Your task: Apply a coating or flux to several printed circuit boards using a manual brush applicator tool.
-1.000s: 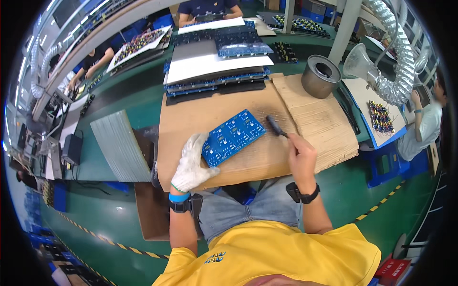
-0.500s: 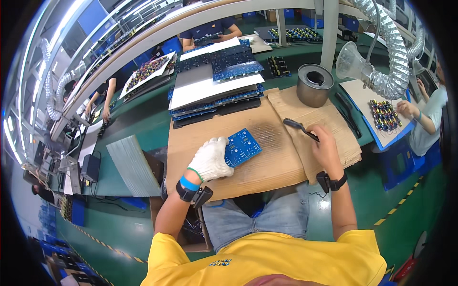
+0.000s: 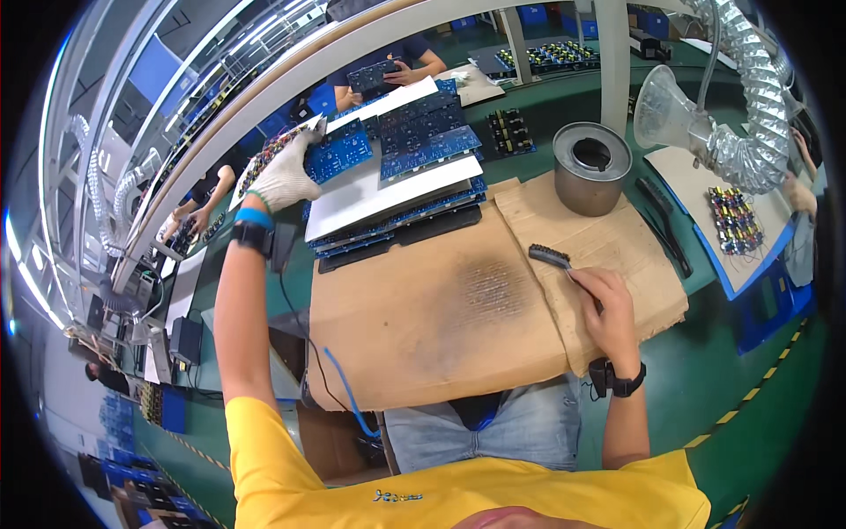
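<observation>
My left hand (image 3: pixel 284 179), in a white knit glove, grips a blue circuit board (image 3: pixel 342 153) by its left edge. That board is over the left side of a stack of boards with white sheets (image 3: pixel 388 207) between them; whether it rests there or hovers is hard to tell. More boards (image 3: pixel 427 132) lie on the stack's top, right beside it. A small black brush (image 3: pixel 551 257) is in my bare right hand (image 3: pixel 608 310), held by its handle with the bristle end pointing left, over the cardboard (image 3: pixel 401 326).
A round metal can (image 3: pixel 592 181) stands at the cardboard's far right. Beside it lies a longer black brush (image 3: pixel 665 225). A clear fume hood (image 3: pixel 665 108) with a silver hose hangs above. Co-workers sit across and at both sides; a populated board (image 3: pixel 736 220) lies at right.
My left hand has carried the blue board from the middle of the cardboard up and left to the stack. My right hand, still holding the brush, has shifted slightly down.
</observation>
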{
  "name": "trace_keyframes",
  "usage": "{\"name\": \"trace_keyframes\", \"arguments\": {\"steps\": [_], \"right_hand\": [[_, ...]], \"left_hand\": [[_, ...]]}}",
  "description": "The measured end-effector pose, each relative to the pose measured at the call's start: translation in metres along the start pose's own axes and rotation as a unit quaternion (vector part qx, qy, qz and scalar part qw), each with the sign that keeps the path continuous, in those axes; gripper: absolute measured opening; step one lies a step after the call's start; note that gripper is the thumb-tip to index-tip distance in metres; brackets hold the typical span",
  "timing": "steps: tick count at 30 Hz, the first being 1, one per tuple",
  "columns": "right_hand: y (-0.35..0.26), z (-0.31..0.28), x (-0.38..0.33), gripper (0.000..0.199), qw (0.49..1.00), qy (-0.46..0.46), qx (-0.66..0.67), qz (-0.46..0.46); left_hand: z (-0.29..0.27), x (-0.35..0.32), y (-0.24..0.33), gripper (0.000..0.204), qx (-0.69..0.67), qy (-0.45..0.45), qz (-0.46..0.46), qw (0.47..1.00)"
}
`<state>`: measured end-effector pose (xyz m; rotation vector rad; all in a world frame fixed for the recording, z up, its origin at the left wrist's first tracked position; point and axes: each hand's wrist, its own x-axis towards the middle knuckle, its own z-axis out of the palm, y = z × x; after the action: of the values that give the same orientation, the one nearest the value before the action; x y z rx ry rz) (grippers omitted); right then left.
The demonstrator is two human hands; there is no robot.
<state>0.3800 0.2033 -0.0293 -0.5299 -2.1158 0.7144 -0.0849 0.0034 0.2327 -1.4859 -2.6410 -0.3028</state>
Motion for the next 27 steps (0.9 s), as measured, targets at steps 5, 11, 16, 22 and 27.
{"name": "trace_keyframes", "arguments": {"steps": [5,11,16,22,27], "right_hand": [[-0.007,-0.001,0.002,0.042,1.0,0.018,-0.012,0.013],[-0.011,0.003,0.009,0.043,0.998,0.013,-0.038,0.037],[-0.005,0.007,0.009,0.042,0.997,0.007,-0.07,0.041],[-0.01,0.008,0.006,0.044,0.996,0.003,-0.083,0.037],[-0.068,-0.02,0.035,0.054,0.987,-0.065,-0.143,-0.035]], "left_hand": [[0.062,0.063,-0.058,0.095,0.089,-0.015,-0.013,0.996],[0.098,0.089,-0.101,0.088,-0.025,-0.075,-0.045,0.996],[0.107,0.098,-0.117,0.08,-0.015,-0.074,0.022,0.997],[0.112,0.056,-0.065,0.066,-0.064,0.083,0.036,0.994],[0.109,-0.002,-0.007,0.06,-0.14,-0.003,-0.057,0.988]]}}
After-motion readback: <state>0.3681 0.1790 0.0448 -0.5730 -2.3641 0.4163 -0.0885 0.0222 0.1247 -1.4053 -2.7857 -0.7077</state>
